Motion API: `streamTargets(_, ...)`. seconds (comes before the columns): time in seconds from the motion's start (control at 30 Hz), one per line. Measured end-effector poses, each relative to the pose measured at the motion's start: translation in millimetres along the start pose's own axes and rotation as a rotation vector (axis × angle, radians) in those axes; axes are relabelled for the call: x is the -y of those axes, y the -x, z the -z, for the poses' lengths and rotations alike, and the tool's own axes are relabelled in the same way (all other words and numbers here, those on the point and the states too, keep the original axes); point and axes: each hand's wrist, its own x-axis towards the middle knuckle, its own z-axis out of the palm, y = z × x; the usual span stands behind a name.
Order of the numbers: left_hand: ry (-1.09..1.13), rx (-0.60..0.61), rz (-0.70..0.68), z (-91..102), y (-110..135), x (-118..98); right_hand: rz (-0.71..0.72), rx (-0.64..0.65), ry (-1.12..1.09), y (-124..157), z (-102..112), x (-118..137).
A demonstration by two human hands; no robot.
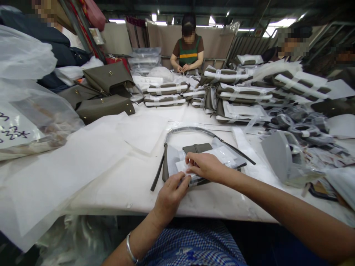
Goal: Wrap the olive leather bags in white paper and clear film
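An olive-grey handbag (164, 168) lies on the white worktable in front of me, with white sheet wrapping (173, 157) and clear plastic over its body. Its flap (197, 148) shows at the top. The long strap (191, 129) arches behind the bag, partly covered in clear film. My left hand (170, 194) is at the bag's near edge, fingers and thumb drawn together. Just above it, my right hand (206, 166) reaches across the wrapping with its fingertips pinched. What lies between the fingers of either hand is too small or hidden to name.
White sheets (97, 147) spread over the left of the table. Olive handbags (107, 107) and a large plastic bag (41, 114) stand beyond them. Wrapped bags (244, 94) are piled at the back. Right sits a tape dispenser (280, 155). A co-worker (188, 48) works opposite.
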Motion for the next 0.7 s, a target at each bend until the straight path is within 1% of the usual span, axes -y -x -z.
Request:
streamTargets(0.1,-0.015,-0.008,-0.029,-0.3,-1.1,-0.4,-0.018,0.002,0.011,-1.6,0.0,1.7)
streamTargets(0.2,-0.012,0.005,-0.054,0.7,-3.0,-2.1,-0.022,-0.061,0.024,-0.5,-5.3,3.2)
streamTargets(0.27,-0.021,0.015,-0.061,1.9,-3.9,-3.4,0.0,-0.13,0.018,4.4,-10.0,3.6)
streamTargets(0.33,-0.045,0.015,-0.078,2.7,-4.6,-3.7,0.064,-0.207,-0.049,14.4,-12.2,0.5)
streamTargets(0.4,-0.067,-0.004,-0.097,2.6,-5.4,-2.4,0.114,-0.318,-0.153,31.5,-8.1,-10.3)
streamTargets(0.43,-0.071,-0.015,-0.103,2.2,-5.9,-1.4,0.105,-0.396,-0.193,43.7,-3.0,-19.4)
streamTargets(0.47,-0.071,-0.029,-0.108,1.7,-6.3,-0.4,0.064,-0.485,-0.215,58.5,4.3,-31.3)
streamTargets(0.53,-0.06,-0.047,-0.115,1.0,-7.0,1.3,-0.102,-0.678,-0.2,95.0,24.7,-63.0)
streamTargets(0.6,-0.051,-0.061,-0.123,0.8,-7.0,2.5,-0.34,-0.841,-0.153,136.3,49.5,-102.9)
streamTargets(0.63,-0.052,-0.06,-0.128,0.8,-6.8,3.0,-0.484,-0.897,-0.147,156.2,61.8,-124.1)
streamTargets(0.67,-0.056,-0.056,-0.133,0.9,-6.3,3.5,-0.653,-0.941,-0.175,174.4,73.0,-144.9)
streamTargets(0.7,-0.061,-0.05,-0.137,0.9,-5.7,4.2,-0.806,-0.947,-0.248,190.1,82.7,-164.4)
